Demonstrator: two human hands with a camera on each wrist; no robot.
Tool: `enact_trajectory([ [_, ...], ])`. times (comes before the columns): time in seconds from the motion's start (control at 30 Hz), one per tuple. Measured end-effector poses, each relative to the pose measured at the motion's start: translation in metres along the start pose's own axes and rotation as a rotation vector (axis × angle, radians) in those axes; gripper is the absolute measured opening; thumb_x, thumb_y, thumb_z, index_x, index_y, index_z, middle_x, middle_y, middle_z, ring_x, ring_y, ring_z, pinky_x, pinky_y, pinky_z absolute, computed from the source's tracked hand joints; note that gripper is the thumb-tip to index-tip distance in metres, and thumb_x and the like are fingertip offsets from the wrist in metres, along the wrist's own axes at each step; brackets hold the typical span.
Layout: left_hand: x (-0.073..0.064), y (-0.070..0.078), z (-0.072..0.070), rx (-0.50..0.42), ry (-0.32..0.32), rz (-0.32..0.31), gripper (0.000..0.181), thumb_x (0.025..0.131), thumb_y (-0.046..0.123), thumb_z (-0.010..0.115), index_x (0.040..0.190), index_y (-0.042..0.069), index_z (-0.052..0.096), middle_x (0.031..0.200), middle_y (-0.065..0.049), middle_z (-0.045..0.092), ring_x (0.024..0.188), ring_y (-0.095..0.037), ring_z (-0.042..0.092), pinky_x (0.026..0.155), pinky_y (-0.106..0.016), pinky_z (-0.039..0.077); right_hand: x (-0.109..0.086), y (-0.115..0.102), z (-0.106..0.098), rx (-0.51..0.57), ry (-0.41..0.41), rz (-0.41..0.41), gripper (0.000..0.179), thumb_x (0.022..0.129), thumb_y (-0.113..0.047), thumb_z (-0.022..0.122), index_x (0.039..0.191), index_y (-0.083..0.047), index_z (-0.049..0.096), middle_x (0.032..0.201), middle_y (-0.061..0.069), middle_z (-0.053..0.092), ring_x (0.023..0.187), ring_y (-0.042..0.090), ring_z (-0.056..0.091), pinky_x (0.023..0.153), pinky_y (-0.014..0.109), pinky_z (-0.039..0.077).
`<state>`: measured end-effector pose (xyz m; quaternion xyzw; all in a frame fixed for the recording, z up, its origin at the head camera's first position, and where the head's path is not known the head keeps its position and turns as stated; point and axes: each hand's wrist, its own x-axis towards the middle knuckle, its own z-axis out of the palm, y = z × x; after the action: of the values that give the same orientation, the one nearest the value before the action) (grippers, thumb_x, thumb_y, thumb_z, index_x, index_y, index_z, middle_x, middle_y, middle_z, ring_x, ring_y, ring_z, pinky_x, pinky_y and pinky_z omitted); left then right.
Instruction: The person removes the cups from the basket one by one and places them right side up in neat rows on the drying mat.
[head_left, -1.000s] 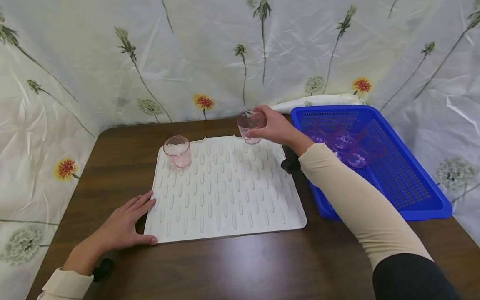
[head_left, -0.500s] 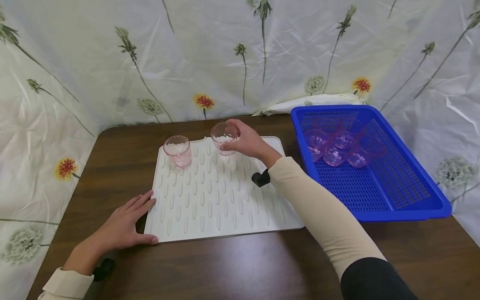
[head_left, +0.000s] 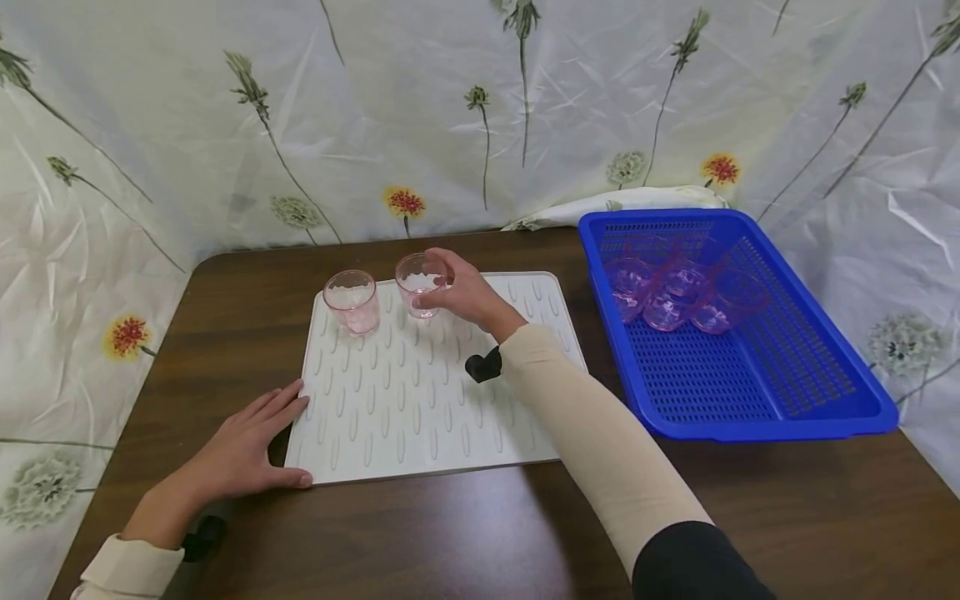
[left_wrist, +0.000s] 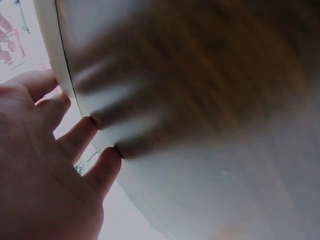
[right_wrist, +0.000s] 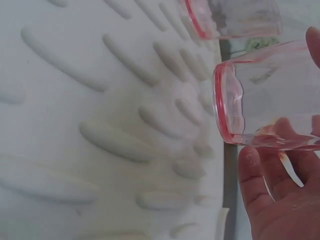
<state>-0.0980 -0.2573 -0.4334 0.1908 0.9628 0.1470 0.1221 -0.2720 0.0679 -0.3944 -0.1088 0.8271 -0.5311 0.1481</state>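
My right hand (head_left: 471, 293) grips a clear pink-tinted drinking glass (head_left: 414, 288) between thumb and fingers, its mouth facing up. The glass's thick pink base (right_wrist: 223, 102) hangs close over the back part of a white ridged drying mat (head_left: 408, 417). To its left, a matching glass (head_left: 352, 305) stands upright at the mat's back left corner. My left hand (head_left: 242, 446) lies at the mat's left edge, fingers spread along it and thumb at the front corner. In the left wrist view, its fingertips (left_wrist: 107, 162) touch that edge.
A blue plastic basket (head_left: 712, 387) stands on the right side of the brown wooden table (head_left: 420, 533). Several more pink glasses (head_left: 667, 310) lie inside it, toward its back left. A flowered curtain (head_left: 420, 108) hangs behind and at both sides.
My right hand has carried the glass leftward across the back of the mat, from the basket side to beside the standing glass. The left hand has stayed at the mat's edge.
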Motion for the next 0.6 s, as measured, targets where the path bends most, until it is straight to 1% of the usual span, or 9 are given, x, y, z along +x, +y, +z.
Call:
enact_trajectory([
  [0.1,0.0,0.0,-0.001,-0.003,0.001,0.001,0.108,0.07,0.07,0.074,0.152,0.008,0.04,0.165,-0.014,0.026,0.144,-0.046,0.029,0.106,-0.072,0.032,0.003,0.003,0.006,0.013,-0.013,0.002,0.084,0.082,-0.022,0.081,0.152,-0.022,0.035,0.151,0.003,0.05,0.14,0.027,0.046,0.112,0.048,0.044],
  [0.2,0.0,0.0,-0.001,-0.002,-0.003,-0.002,0.108,0.07,0.07,0.074,0.152,0.009,0.04,0.165,-0.013,0.025,0.144,-0.046,0.029,0.106,-0.072,0.032,0.003,0.005,0.01,0.0,-0.015,0.0,0.084,0.082,-0.022,0.081,0.152,-0.021,0.034,0.151,0.004,0.05,0.141,0.027,0.046,0.113,0.048,0.043],
  [0.37,0.001,-0.001,-0.002,-0.001,-0.007,-0.011,0.109,0.069,0.071,0.074,0.152,0.009,0.039,0.165,-0.013,0.025,0.145,-0.046,0.028,0.107,-0.072,0.031,0.004,0.004,0.012,-0.008,-0.015,-0.012,0.084,0.082,-0.021,0.081,0.153,-0.02,0.034,0.152,0.005,0.049,0.14,0.027,0.047,0.113,0.048,0.042],
  [0.6,0.001,-0.002,0.0,0.002,-0.003,-0.002,0.109,0.069,0.071,0.074,0.152,0.009,0.04,0.165,-0.014,0.025,0.144,-0.045,0.029,0.106,-0.072,0.032,0.007,0.006,0.013,0.014,-0.043,-0.004,0.086,0.082,-0.019,0.081,0.153,-0.019,0.033,0.152,0.005,0.048,0.142,0.027,0.045,0.113,0.048,0.042],
])
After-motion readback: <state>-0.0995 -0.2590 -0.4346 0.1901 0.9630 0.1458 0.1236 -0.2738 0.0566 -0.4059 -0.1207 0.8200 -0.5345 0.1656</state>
